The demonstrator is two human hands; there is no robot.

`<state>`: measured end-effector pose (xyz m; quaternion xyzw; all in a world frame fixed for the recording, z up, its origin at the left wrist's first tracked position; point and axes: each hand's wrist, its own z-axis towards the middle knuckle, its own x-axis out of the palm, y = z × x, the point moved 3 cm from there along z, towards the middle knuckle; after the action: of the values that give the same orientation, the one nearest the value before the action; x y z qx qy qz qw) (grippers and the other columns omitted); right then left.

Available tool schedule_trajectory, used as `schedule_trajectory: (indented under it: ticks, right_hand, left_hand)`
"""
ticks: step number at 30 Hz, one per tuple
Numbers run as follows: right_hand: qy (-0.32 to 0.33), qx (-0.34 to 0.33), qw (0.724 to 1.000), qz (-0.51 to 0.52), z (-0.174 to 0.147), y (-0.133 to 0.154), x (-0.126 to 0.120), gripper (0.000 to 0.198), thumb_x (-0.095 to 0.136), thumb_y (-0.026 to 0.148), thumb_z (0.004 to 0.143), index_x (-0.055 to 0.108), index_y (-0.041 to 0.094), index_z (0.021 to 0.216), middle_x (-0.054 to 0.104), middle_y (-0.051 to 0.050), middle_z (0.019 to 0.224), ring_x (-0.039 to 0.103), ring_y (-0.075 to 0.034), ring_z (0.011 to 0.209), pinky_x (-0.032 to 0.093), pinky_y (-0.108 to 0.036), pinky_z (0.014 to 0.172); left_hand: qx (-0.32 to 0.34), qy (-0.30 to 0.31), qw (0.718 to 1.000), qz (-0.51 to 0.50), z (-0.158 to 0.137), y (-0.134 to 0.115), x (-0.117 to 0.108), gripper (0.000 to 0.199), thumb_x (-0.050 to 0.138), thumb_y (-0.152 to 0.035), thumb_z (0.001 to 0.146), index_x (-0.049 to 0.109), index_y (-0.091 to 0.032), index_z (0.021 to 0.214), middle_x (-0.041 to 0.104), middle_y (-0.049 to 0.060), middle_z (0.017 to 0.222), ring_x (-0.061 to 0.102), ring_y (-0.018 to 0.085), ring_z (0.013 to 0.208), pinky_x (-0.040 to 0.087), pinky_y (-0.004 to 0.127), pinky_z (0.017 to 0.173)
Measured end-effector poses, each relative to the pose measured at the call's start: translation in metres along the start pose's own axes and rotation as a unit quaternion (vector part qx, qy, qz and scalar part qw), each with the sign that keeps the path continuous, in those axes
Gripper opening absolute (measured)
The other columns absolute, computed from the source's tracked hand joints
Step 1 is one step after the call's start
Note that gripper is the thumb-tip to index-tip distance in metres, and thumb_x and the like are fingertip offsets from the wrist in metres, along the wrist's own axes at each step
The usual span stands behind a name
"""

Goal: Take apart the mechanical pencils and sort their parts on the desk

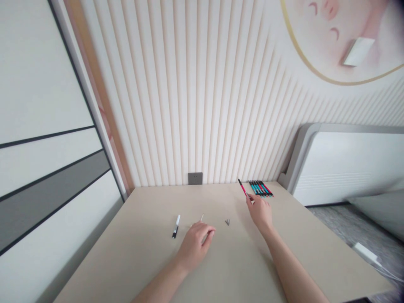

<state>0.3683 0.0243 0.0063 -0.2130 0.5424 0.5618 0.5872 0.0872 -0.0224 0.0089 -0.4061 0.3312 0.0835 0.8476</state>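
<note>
My right hand (260, 211) is closed around the lower end of a slim red and black pen (242, 187), held tilted above the table near its right rear. Beyond that hand, a row of teal, red and black pens (260, 188) lies side by side. My left hand (195, 244) is low over the table's middle, fingers curled and thumb close to the index finger; whatever they hold, if anything, is hidden. A thin pale stick (202, 217) shows just past its knuckles. To its left lies a white and black marker (176, 227). Small dark grey pieces (227, 221) lie between my hands.
The beige table (151, 269) meets a ribbed wall with a dark socket (195, 178). A white and grey cabinet (47, 168) stands at left. On the right are a bed headboard (353, 168), a pillow (381, 210) and a white plug block with cable (365, 251).
</note>
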Motion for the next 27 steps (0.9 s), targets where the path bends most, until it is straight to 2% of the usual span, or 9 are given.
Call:
schedule_trajectory:
  ticks: [2, 4, 8, 12, 16, 20, 27]
  right_hand:
    - [0.05, 0.077, 0.994, -0.066, 0.013, -0.022, 0.001, 0.035, 0.039, 0.035, 0.095, 0.07, 0.025, 0.107, 0.072, -0.008, 0.1, 0.064, -0.023, 0.095, 0.04, -0.033, 0.081]
    - [0.063, 0.096, 0.99, -0.086, 0.023, -0.032, 0.003, 0.034, 0.04, 0.032, 0.094, 0.073, 0.023, 0.096, 0.072, -0.01, 0.097, 0.065, -0.025, 0.094, 0.04, -0.035, 0.081]
    - [0.064, 0.09, 0.988, -0.109, 0.038, -0.031, 0.012, 0.033, 0.041, 0.025, 0.091, 0.073, 0.018, 0.09, 0.072, -0.014, 0.1, 0.064, -0.027, 0.098, 0.038, -0.039, 0.084]
    - [0.066, 0.086, 0.985, -0.132, 0.05, -0.023, 0.023, 0.032, 0.042, 0.019, 0.09, 0.074, 0.014, 0.09, 0.072, -0.018, 0.097, 0.065, -0.028, 0.098, 0.037, -0.039, 0.084]
    - [0.055, 0.079, 0.984, -0.147, 0.053, -0.02, 0.031, 0.033, 0.041, 0.014, 0.088, 0.073, 0.013, 0.095, 0.07, -0.02, 0.103, 0.061, -0.028, 0.108, 0.034, -0.04, 0.089]
    - [0.052, 0.08, 0.984, -0.153, 0.05, -0.025, 0.033, 0.033, 0.041, 0.015, 0.089, 0.072, 0.012, 0.101, 0.067, -0.021, 0.11, 0.057, -0.03, 0.113, 0.033, -0.042, 0.09]
    - [0.084, 0.091, 0.981, -0.146, 0.044, -0.04, 0.031, 0.028, 0.046, 0.02, 0.089, 0.072, 0.013, 0.094, 0.07, -0.018, 0.104, 0.061, -0.029, 0.106, 0.037, -0.04, 0.086]
  left_hand:
    - [0.037, 0.016, 0.999, 0.032, -0.002, -0.004, 0.004, 0.016, 0.049, -0.02, 0.093, 0.065, -0.021, 0.093, 0.07, 0.003, 0.088, 0.062, 0.019, 0.087, 0.045, 0.035, 0.086]
    - [0.064, 0.028, 0.996, 0.049, -0.003, -0.005, 0.007, 0.016, 0.048, -0.017, 0.093, 0.064, -0.021, 0.093, 0.07, 0.002, 0.086, 0.062, 0.018, 0.085, 0.046, 0.034, 0.085]
    - [0.099, 0.036, 0.992, 0.07, -0.004, -0.003, 0.007, 0.015, 0.051, -0.013, 0.091, 0.064, -0.021, 0.092, 0.07, 0.001, 0.083, 0.062, 0.017, 0.08, 0.047, 0.032, 0.083]
    - [0.107, 0.029, 0.99, 0.09, -0.005, -0.003, 0.004, 0.016, 0.051, -0.012, 0.089, 0.064, -0.021, 0.091, 0.069, 0.001, 0.082, 0.062, 0.017, 0.08, 0.047, 0.033, 0.082]
    - [0.112, 0.028, 0.988, 0.104, -0.005, -0.005, 0.003, 0.016, 0.05, -0.012, 0.089, 0.064, -0.02, 0.089, 0.069, 0.002, 0.081, 0.061, 0.018, 0.08, 0.047, 0.032, 0.079]
    - [0.114, 0.045, 0.986, 0.112, -0.004, -0.005, 0.004, 0.016, 0.05, -0.013, 0.089, 0.064, -0.02, 0.09, 0.068, 0.003, 0.08, 0.06, 0.018, 0.079, 0.047, 0.033, 0.079]
    - [0.126, 0.082, 0.98, 0.133, -0.003, -0.007, 0.006, 0.016, 0.049, -0.014, 0.091, 0.064, -0.02, 0.093, 0.067, 0.003, 0.081, 0.059, 0.019, 0.081, 0.046, 0.035, 0.08]
